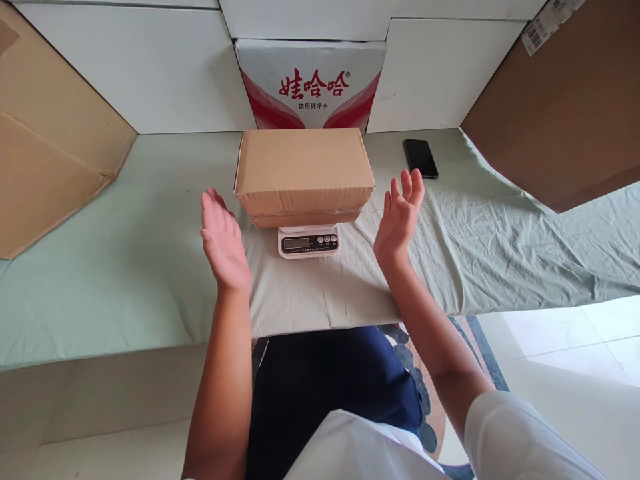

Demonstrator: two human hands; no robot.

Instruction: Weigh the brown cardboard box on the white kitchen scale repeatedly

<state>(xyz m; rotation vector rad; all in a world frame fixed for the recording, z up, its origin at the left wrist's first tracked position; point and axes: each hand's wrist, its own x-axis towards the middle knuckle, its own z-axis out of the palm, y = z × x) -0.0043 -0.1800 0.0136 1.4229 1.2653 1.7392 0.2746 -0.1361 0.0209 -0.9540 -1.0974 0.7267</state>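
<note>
Green cloth covers the bench (150, 280). Both hands, left hand (223, 240) and right hand (399, 217), hang open and empty beside the box (304, 175), which sits on the scale (309, 241) for weighing.

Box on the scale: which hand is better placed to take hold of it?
Neither clearly. Left hand and right hand are both open, palms inward, flanking the box on the scale, touching nothing. The left looks slightly nearer its side; probably a two-handed grasp suits.
</note>
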